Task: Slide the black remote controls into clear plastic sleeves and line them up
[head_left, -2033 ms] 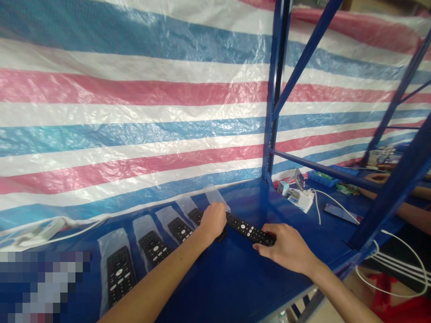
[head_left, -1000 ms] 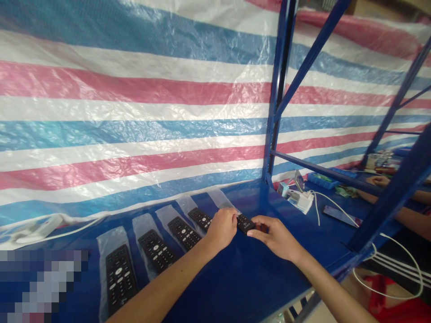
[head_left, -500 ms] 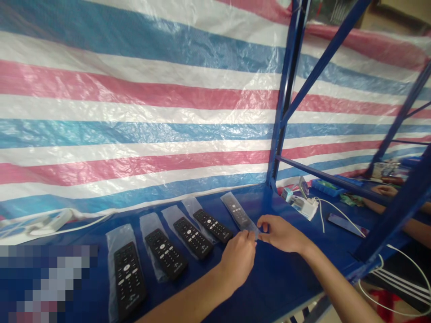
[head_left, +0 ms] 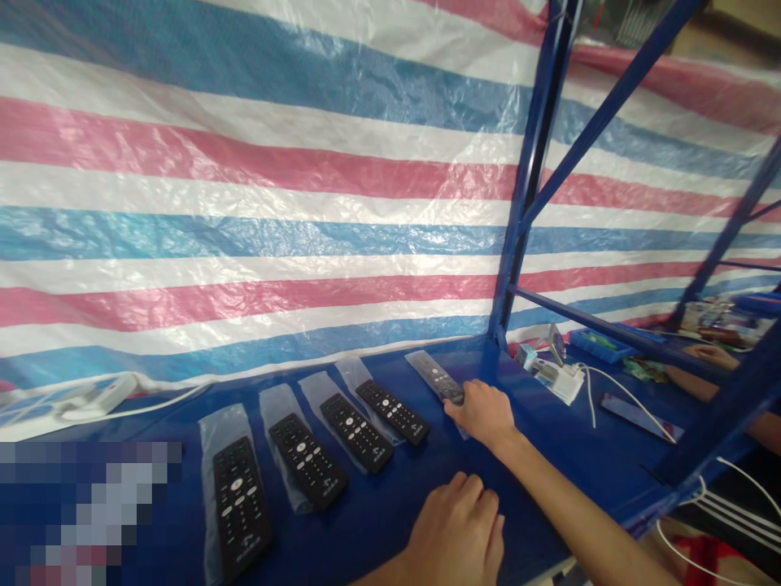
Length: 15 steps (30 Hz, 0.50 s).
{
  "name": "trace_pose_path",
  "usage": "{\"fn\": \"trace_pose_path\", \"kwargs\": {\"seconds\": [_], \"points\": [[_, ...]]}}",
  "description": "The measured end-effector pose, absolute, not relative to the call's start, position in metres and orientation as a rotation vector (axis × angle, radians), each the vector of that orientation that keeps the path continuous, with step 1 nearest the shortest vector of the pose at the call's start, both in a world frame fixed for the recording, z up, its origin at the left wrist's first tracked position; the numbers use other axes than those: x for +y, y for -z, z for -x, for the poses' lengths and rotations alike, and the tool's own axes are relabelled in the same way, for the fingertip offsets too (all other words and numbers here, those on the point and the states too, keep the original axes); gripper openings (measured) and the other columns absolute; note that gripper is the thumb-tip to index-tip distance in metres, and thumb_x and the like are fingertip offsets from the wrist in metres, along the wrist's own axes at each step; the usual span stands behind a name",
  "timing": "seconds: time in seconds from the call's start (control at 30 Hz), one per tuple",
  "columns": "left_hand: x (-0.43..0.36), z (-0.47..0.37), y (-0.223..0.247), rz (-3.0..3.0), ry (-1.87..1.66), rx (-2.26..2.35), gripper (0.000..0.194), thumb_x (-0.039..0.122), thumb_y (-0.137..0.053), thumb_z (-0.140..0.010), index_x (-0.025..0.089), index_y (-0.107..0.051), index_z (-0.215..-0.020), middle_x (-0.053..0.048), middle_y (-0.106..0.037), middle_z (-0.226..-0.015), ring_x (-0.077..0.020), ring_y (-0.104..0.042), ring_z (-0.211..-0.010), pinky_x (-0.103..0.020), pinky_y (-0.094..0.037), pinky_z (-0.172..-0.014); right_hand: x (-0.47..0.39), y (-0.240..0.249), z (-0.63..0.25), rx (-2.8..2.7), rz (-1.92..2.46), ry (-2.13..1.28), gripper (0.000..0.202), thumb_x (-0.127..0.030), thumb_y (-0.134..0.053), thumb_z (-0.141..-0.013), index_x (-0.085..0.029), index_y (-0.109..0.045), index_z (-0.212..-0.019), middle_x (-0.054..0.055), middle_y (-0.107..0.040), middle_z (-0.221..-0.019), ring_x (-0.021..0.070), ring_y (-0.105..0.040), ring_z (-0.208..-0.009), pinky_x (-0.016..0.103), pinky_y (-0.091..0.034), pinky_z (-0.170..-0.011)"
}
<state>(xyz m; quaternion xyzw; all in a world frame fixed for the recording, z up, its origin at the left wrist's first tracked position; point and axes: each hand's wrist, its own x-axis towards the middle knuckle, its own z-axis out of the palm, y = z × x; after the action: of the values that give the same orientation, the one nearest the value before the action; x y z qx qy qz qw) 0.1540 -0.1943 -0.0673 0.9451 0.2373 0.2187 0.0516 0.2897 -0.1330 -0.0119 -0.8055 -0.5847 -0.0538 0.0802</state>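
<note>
My right hand (head_left: 485,413) is closed over the near end of a black remote control (head_left: 438,376) that sits inside a clear plastic sleeve, with the thumb along its left edge. Nearer to me, my left hand (head_left: 456,525) hovers apart from the remotes with its fingers curled; nothing shows in it, though its palm side is hidden. To the left lie more black remotes, each resting on its own plastic sleeve: one nearest the hands (head_left: 392,409), a second (head_left: 355,431), a third (head_left: 308,460) and the leftmost (head_left: 241,505).
The remotes lie on a blue tabletop (head_left: 537,496). A white power strip (head_left: 110,395) with a cable is at the back left. Blue metal posts (head_left: 518,212) rise on the right. Beyond them are a white charger (head_left: 565,381), cables and another person's hand (head_left: 711,358).
My left hand has let go of the sleeve's near end and drawn back toward me. My right hand has shifted forward onto the sleeved remote and closed over it.
</note>
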Motion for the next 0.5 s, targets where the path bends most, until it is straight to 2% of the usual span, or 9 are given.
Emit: {"fn": "trace_pose_path", "kwargs": {"seconds": [0.37, 0.5], "points": [[-0.187, -0.158, 0.075, -2.967, -0.683, 0.640, 0.003, 0.020, -0.055, -0.082, 0.019, -0.055, -0.079, -0.003, -0.059, -0.077, -0.0162, -0.058, -0.074, -0.026, -0.047, -0.057, -0.102, 0.003, -0.348, -1.564, 2.568, 0.229, 0.042, -0.047, -0.049, -0.087, -0.010, -0.067, -0.097, 0.019, -0.067, -0.099, 0.0284, -0.065, -0.091, 0.034, -0.047, -0.072], [-0.186, -0.159, 0.074, -3.002, -0.668, 0.650, 0.005, 0.022, -0.058, -0.081, 0.019, -0.057, -0.078, -0.003, -0.060, -0.075, -0.0163, -0.058, -0.073, -0.025, -0.046, -0.054, -0.110, -0.002, -0.333, -1.563, 2.514, 0.405, 0.047, -0.048, -0.048, -0.088, -0.008, -0.060, -0.109, 0.023, -0.059, -0.114, 0.0332, -0.056, -0.108, 0.039, -0.044, -0.081]]}}
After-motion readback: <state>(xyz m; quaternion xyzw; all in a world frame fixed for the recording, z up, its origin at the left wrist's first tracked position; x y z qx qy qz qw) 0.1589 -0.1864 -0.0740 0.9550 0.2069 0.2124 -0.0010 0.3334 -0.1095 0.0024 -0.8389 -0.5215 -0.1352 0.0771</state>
